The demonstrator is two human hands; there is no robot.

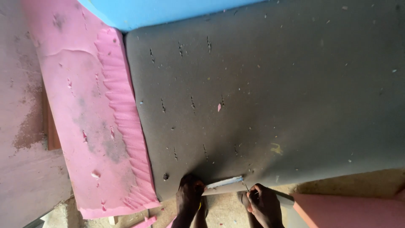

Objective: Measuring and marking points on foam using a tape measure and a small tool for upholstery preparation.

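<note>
A large dark grey foam sheet (261, 88) fills most of the view, with several short slits cut in it. My left hand (190, 196) presses down on its near edge, beside a pale strip (225, 182) lying along that edge. My right hand (263, 204) is closed on a thin pointed tool (246, 186) whose tip touches the foam edge right at the end of the strip. Both wrists leave the frame at the bottom.
A pink foam slab (90, 109) with a jagged cut edge lies left of the grey sheet. Blue foam (147, 12) shows at the top. Another pink piece (346, 211) sits bottom right. Bare wood and sandy ground (228, 209) lie below.
</note>
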